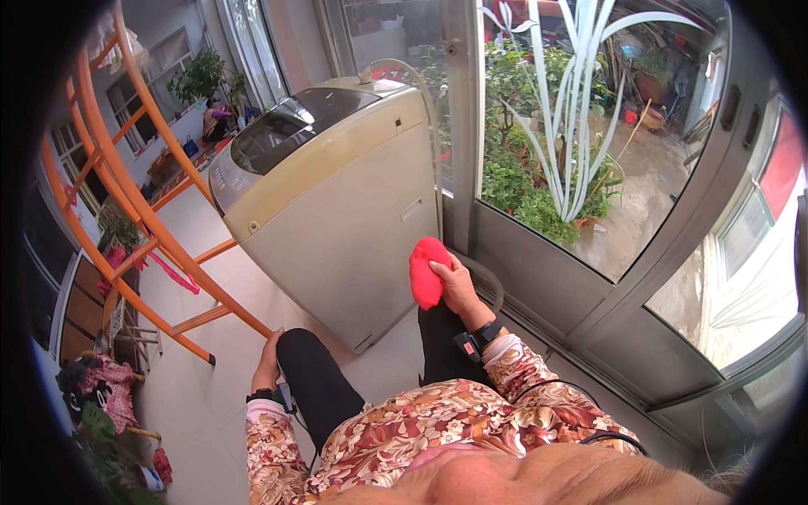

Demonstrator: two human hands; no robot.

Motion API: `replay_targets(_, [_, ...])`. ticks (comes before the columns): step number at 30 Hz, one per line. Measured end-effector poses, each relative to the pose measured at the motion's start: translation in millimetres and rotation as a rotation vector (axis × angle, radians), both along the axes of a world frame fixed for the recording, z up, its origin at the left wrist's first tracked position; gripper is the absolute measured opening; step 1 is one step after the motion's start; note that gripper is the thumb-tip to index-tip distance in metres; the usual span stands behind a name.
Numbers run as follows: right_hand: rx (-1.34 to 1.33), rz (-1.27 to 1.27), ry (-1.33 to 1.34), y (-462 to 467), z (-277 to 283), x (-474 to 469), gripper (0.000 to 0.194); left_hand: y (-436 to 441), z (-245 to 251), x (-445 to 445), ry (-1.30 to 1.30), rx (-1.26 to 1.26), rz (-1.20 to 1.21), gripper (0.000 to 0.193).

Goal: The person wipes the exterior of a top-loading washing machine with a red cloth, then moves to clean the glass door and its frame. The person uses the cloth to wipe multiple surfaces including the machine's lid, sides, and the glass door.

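Note:
My right hand (459,287) grips a folded red cloth (427,273), with the thumb lying on top of it. The cloth is in front of the lower right side of a beige top-loading washing machine (341,208). My left hand (269,363) is beside my left knee, at the foot of an orange ladder (221,287). Its fingers are partly hidden, so whether they grip the ladder's rail cannot be told. The ladder stands to the left of the washing machine.
A metal-framed glass door (536,259) is on the right, with plants (511,183) behind its glass. A grey hose (495,278) runs along its base. Pink ribbon (173,274) hangs at the ladder. A clothed chair (110,391) stands lower left. A person (216,122) is far back.

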State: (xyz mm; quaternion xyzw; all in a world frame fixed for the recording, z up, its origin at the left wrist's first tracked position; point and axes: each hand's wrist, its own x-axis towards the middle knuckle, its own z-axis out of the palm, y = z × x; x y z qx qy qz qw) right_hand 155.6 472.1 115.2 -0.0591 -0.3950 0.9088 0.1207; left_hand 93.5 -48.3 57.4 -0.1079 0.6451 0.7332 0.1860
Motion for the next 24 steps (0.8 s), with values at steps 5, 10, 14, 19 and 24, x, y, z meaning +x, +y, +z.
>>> replay_targets(5, [0.187,-0.095,0.203,13,-15,32,0.064,74,37,3,-0.043,-0.029,-0.187,0.052])
replay_targets(10, [0.68,-0.303,0.103,38,-11,85,0.069,154,28,-25,-0.02,0.076,-0.438,0.053])
replay_targets(14, [0.758,-0.409,0.036,64,-12,116,0.069,221,18,-50,0.042,0.052,-0.545,0.049])
replay_targets(19, [0.818,-0.54,-0.047,85,-26,152,0.068,292,21,-50,0.079,0.087,-0.778,0.048])
replay_targets(24, [0.799,-0.557,-0.106,103,-40,181,0.066,327,29,-50,0.29,-0.064,-0.763,0.059])
